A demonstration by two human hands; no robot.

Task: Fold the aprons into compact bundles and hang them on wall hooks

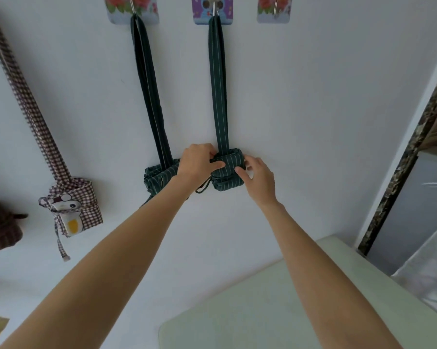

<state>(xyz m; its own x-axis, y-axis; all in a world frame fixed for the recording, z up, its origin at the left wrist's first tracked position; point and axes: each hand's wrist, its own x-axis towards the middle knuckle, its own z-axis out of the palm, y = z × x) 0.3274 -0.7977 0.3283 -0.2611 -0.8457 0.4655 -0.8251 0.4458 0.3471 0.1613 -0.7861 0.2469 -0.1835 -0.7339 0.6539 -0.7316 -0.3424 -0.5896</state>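
Now both hands, left hand (196,162) and right hand (259,177), grip the green striped bundle (227,173) hanging from its hook (213,8).

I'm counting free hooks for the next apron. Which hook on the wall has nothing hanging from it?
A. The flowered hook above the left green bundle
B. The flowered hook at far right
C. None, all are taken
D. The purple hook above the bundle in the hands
B: the far-right flowered hook is bare, while both green striped straps hang from the other two hooks.
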